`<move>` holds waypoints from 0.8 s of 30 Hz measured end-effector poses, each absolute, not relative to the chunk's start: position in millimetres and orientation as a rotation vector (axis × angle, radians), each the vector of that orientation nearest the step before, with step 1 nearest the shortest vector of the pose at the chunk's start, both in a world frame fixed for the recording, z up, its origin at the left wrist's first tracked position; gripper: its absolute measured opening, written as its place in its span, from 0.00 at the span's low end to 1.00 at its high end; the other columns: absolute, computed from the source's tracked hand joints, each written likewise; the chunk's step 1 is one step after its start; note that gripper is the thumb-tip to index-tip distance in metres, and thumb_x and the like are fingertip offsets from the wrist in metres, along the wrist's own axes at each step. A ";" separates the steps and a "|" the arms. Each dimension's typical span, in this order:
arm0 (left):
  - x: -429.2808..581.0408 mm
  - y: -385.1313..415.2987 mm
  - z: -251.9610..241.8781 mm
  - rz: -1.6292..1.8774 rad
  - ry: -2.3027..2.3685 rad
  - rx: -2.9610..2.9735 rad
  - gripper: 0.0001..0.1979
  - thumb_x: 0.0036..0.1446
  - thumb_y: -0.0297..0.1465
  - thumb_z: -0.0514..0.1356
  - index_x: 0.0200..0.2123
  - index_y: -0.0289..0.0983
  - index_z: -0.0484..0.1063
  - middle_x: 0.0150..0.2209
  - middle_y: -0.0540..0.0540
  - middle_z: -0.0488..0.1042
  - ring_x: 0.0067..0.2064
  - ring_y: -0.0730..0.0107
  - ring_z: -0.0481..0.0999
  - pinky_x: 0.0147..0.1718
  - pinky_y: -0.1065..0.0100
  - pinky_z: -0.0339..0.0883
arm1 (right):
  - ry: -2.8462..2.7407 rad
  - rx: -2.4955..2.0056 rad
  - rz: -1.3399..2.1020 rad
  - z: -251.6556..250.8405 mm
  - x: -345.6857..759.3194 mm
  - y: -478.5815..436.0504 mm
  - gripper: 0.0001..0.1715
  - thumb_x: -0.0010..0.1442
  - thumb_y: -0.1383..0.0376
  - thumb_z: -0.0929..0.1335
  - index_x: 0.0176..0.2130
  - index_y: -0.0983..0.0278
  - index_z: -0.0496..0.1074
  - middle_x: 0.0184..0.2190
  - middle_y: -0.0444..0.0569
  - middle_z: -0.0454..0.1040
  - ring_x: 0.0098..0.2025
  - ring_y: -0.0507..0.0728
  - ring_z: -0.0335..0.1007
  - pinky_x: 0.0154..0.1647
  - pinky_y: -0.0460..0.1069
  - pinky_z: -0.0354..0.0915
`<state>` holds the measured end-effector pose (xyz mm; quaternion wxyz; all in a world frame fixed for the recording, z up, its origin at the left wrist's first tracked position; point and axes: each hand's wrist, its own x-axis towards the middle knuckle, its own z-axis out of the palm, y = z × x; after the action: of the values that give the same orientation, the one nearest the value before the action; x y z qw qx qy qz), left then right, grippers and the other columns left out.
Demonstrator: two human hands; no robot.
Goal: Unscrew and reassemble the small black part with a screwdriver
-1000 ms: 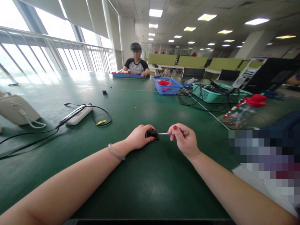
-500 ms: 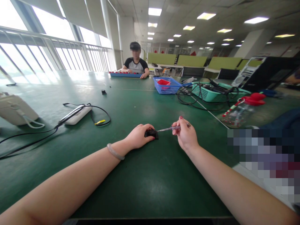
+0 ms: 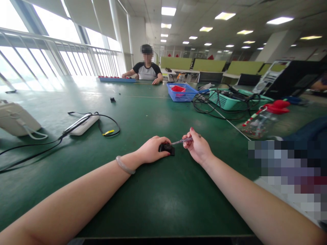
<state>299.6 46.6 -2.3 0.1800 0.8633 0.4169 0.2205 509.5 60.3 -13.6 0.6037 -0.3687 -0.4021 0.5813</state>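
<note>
A small black part point(image 3: 167, 148) lies on the green table point(image 3: 158, 200) in front of me. My left hand point(image 3: 151, 149) is closed over its left side and holds it down. A bracelet sits on that wrist. My right hand point(image 3: 197, 147) pinches a thin screwdriver point(image 3: 182, 140) with a clear handle. The tool slants down to the left and its tip meets the top of the black part.
A white power strip point(image 3: 83, 124) with black cables lies at left, a beige device point(image 3: 15, 119) beyond it. A blue basket point(image 3: 182, 92), a teal basket point(image 3: 231, 101) with cables and a red-capped bottle point(image 3: 263, 119) stand at right. Another person point(image 3: 146, 69) sits at the far end.
My right hand tilted the screwdriver from level to slanting down onto the black part and came closer to it. The far person's blue tray slid left.
</note>
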 end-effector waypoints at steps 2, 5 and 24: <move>300.1 45.5 -1.8 0.628 1.175 2.451 0.18 0.51 0.38 0.62 0.47 0.42 0.71 0.41 0.47 0.76 0.44 0.61 0.72 0.44 0.62 0.67 | -0.916 -0.862 1.334 -13.2 510.1 61.2 0.25 0.50 0.47 0.72 0.23 0.63 0.63 0.21 0.45 0.72 0.17 0.49 0.64 0.15 0.46 0.64; 300.6 44.6 -2.0 0.652 1.169 2.471 0.18 0.52 0.39 0.62 0.46 0.42 0.71 0.40 0.47 0.76 0.44 0.60 0.72 0.45 0.61 0.66 | -0.908 -0.864 1.334 -13.0 511.9 63.0 0.25 0.50 0.48 0.73 0.23 0.62 0.62 0.20 0.45 0.71 0.16 0.49 0.62 0.15 0.46 0.63; 299.7 47.3 -9.2 0.664 1.225 2.474 0.22 0.52 0.33 0.60 0.52 0.42 0.69 0.46 0.45 0.76 0.49 0.59 0.72 0.52 0.59 0.66 | -1.285 -0.869 0.757 13.1 516.9 38.2 0.23 0.62 0.50 0.64 0.24 0.62 0.64 0.20 0.42 0.68 0.15 0.47 0.56 0.13 0.44 0.51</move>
<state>299.7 47.3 -9.2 0.1507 0.8613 0.4266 0.2311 516.9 38.2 13.1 0.6503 -0.3825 -0.5655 0.3331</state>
